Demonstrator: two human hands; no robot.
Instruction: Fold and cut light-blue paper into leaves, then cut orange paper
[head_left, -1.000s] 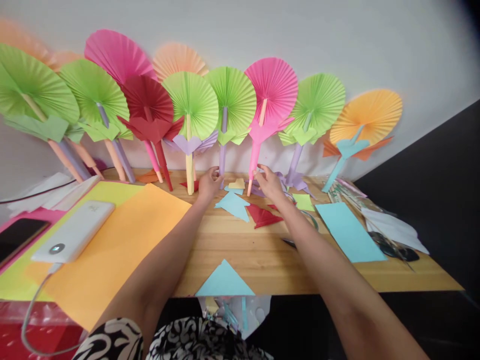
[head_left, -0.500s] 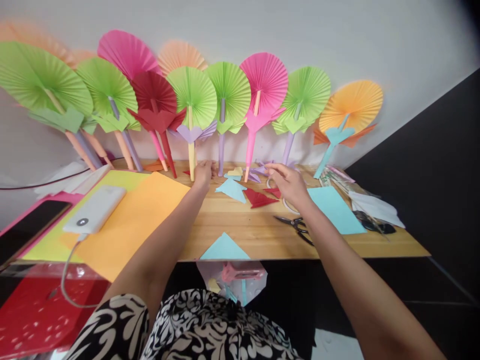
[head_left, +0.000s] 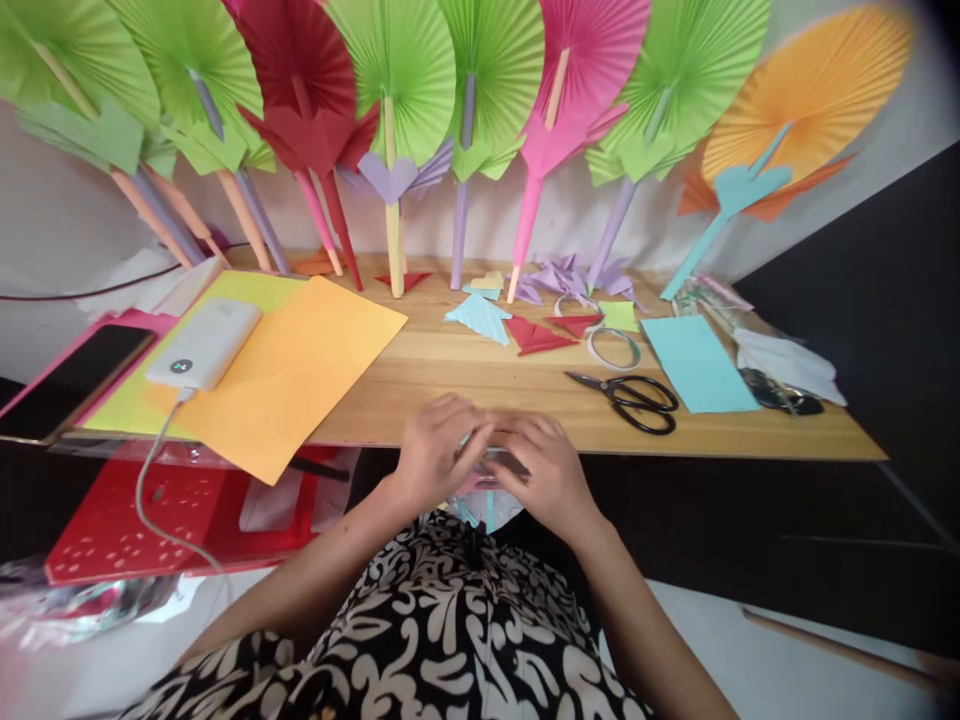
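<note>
My left hand (head_left: pixel 442 450) and my right hand (head_left: pixel 541 468) are close together at the table's front edge, fingers curled toward each other and blurred. A bit of light blue shows between the fingers; most of whatever they hold is hidden. The light blue paper triangle from the front edge is no longer visible on the wood. Black scissors (head_left: pixel 634 398) lie to the right of my hands. Beyond them are a tape roll (head_left: pixel 634 350), red folded paper (head_left: pixel 536 336) and a light blue pleated piece (head_left: pixel 482 318).
Paper fans (head_left: pixel 394 110) lean on the wall along the back of the table (head_left: pixel 375 410). At left lie orange paper (head_left: pixel 330 350), a white power bank (head_left: pixel 206 345) with a cable and a phone (head_left: pixel 75 382). Light blue paper (head_left: pixel 701 365) lies at right.
Both hands have come back from the rear of the table to its front edge and met there. The view has tipped downward. The light blue triangle has left its place.
</note>
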